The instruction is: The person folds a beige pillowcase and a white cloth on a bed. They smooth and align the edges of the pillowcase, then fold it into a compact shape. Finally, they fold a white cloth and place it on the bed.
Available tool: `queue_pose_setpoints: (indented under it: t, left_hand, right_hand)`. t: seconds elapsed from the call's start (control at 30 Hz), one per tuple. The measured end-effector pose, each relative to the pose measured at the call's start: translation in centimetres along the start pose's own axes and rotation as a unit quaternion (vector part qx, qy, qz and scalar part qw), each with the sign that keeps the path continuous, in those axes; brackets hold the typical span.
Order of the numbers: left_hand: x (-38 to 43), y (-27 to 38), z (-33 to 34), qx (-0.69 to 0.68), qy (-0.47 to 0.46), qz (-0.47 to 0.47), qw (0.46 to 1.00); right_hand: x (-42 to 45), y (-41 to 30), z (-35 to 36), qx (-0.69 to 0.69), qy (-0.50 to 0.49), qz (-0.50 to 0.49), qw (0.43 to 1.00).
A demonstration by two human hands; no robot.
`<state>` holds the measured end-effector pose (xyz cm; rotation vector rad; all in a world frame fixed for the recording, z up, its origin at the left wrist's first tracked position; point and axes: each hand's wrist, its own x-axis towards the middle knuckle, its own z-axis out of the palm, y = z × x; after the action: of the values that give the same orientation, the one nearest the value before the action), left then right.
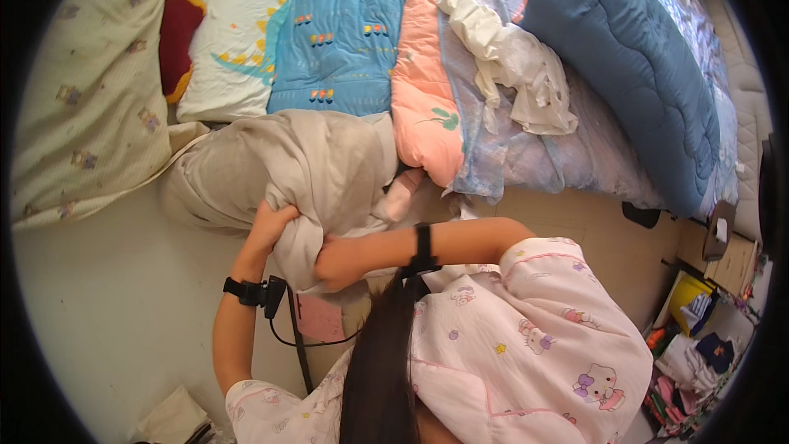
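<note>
My left hand [271, 225] is closed on a fold of a large beige cloth [333, 166]. Close by on the right, my right hand [340, 262] grips another gathered part of the same cloth; its fingertips are hidden. The cloth lies bunched against the edge of the bed, below a blue quilt [339, 37] with a flower pattern and a white pillow [231, 31] with a dinosaur print. A pink quilted strip [425, 92] with green leaves runs beside the blue quilt.
A crumpled cream cloth [511, 61] and a thick dark blue quilt [629, 74] lie on the bed at the right. A patterned pale cover [98, 86] hangs at the left. Clothes [696, 364] are piled at the lower right, near a wooden drawer unit [730, 265].
</note>
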<state>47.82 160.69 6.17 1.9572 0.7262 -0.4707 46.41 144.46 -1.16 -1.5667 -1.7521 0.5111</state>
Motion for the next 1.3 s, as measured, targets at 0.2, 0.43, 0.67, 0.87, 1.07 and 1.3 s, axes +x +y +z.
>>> queue_pose_setpoints:
  t: [0.2, 0.43, 0.67, 0.87, 1.07, 1.3]
  left_hand:
    - [-2.2, -6.2, -7.4, -0.426, 0.178, -0.023, 0.887]
    - [-9.1, -2.9, -10.1, -0.574, 0.224, 0.069, 0.785]
    - [-17.1, -5.4, -12.5, -0.531, 0.391, 0.119, 0.743]
    - [-24.2, -8.4, -12.9, -0.396, 0.542, 0.103, 0.734]
    - [-33.5, -15.5, -12.3, -0.184, 0.718, 0.081, 0.666]
    - [-47.4, -27.6, -11.4, -0.065, 0.777, -0.001, 0.626]
  right_hand:
    - [-6.1, 8.2, -4.4, -0.090, 0.446, 0.237, 0.859]
    - [-6.8, 12.4, -5.4, -0.071, 0.214, 0.192, 0.955]
    - [-4.9, 12.5, -5.6, -0.078, 0.119, 0.216, 0.966]
    - [-3.4, 10.2, -4.5, -0.280, 0.137, 0.000, 0.950]
    - [-2.3, 10.2, -3.9, -0.283, 0.148, -0.086, 0.944]
    - [-2.9, 19.3, -3.7, -0.376, -0.036, -0.073, 0.923]
